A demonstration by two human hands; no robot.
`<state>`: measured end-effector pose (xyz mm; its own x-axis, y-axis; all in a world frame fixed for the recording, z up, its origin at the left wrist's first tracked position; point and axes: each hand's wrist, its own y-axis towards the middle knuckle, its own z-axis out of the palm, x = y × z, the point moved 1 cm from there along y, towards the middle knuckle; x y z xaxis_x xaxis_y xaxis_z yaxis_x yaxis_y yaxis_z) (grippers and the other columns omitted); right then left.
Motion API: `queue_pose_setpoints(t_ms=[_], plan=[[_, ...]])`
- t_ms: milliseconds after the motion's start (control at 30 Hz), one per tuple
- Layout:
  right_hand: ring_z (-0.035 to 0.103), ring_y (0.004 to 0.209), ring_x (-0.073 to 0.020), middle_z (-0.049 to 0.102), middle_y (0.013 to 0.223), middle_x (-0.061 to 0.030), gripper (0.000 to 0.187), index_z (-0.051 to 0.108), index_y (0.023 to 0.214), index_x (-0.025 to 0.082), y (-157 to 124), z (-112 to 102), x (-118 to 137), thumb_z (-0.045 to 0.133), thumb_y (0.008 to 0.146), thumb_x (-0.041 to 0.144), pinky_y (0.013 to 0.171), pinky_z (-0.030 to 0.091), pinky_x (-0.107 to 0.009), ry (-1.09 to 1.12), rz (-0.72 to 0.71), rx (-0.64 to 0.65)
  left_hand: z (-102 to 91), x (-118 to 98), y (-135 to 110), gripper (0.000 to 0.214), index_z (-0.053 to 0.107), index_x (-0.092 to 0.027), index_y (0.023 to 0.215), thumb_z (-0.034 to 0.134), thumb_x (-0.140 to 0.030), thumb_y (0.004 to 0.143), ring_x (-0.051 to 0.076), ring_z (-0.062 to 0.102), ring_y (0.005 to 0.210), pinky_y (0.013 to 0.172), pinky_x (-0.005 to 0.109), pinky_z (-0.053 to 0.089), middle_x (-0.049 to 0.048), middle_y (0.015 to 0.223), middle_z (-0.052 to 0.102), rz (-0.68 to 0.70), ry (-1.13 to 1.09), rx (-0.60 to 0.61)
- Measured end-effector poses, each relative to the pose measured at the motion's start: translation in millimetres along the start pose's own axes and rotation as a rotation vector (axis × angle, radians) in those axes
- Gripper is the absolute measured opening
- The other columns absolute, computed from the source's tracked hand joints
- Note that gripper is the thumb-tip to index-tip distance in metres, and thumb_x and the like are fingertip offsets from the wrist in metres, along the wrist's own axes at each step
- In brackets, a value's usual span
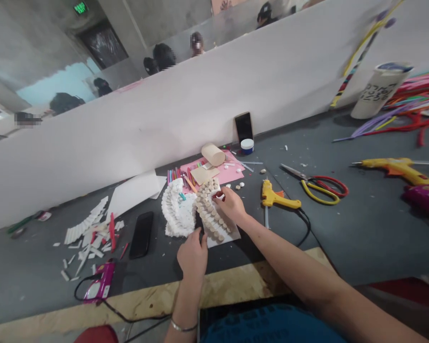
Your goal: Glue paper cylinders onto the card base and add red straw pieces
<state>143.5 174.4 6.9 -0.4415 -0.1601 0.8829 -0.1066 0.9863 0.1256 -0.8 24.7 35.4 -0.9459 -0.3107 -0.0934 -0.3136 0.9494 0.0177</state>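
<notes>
The right hand [229, 205] is closed in a pinch on the upper end of a band of small beige discs [208, 208], its fingertips [219, 192] pressed against the discs just beside a small red bit. The left hand [192, 255] is curled, its fingers [202, 237] gripping the lower edge of a white card [224, 234] that carries the band. Held between the two hands, the band curves from near a pink paper sheet [229, 174] down toward the person's right. A white ruffled paper piece [177, 212] lies against its left side. Around them on the grey mat [343, 247] are a yellow glue gun [277, 197], scissors [323, 188] with red and yellow handles, and a black phone [141, 235]
</notes>
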Motion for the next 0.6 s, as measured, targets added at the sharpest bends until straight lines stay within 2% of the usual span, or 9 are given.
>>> queue_pose_setpoints(t_ms=[200, 600], plan=[[0.055, 0.068, -0.0135, 0.066, 0.091, 0.0003, 0.009, 0.059, 0.08, 0.022, -0.2, -0.6, 2.5, 0.063, 0.084, 0.028, 0.064, 0.035, -0.026, -0.003, -0.007, -0.019, 3.5, -9.2, -1.5, 0.04, 0.061, -0.023, 0.135, 0.044, -0.033, 0.101, 0.023, 0.069, 0.105, 0.08, 0.03, 0.047, 0.0072, 0.128, 0.07, -0.009, -0.006, 0.103], [0.057, 0.068, -0.0132, 0.067, 0.087, 0.001, 0.01, 0.061, 0.075, 0.022, 0.7, -2.4, 7.9, 0.064, 0.083, 0.025, 0.062, 0.035, -0.025, 0.005, -0.008, -0.039, 2.8, -7.5, 0.2, 0.038, 0.063, -0.022, 0.133, 0.045, -0.033, 0.101, 0.022, 0.07, 0.103, 0.079, 0.03, 0.047, 0.008, 0.123, 0.072, 0.023, -0.033, 0.081]])
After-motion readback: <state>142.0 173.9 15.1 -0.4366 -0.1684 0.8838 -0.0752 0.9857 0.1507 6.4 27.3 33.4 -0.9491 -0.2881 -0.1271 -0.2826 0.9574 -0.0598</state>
